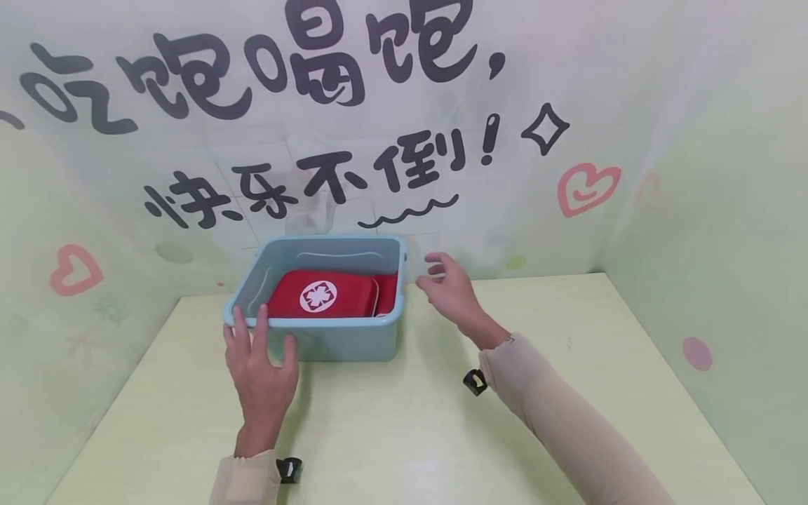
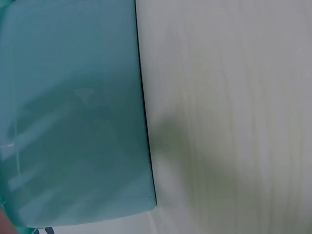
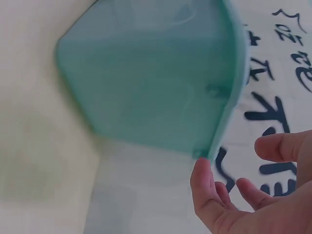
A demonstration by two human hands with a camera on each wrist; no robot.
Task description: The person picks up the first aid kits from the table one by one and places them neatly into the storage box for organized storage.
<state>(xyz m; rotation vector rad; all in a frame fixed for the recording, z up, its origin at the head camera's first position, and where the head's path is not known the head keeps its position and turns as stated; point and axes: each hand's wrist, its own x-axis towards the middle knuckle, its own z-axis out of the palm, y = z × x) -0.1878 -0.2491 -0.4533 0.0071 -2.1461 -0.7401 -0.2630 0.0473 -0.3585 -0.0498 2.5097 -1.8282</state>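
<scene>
A light blue plastic bin stands on the table against the back wall. In it lies a red first-aid case with a white round emblem, and another red item shows at its right. My left hand is at the bin's front left corner, fingers fairly straight and spread, their tips overlapping the rim. To the right of the bin, my right hand hovers with thumb and fingers apart and nothing between them. In the right wrist view its fingers reach near the bin's rim corner.
The pale wooden table ends at a back wall printed with large dark characters and hearts. Side walls close in the left and right. A black band piece sits at the left wrist and a similar one at the right.
</scene>
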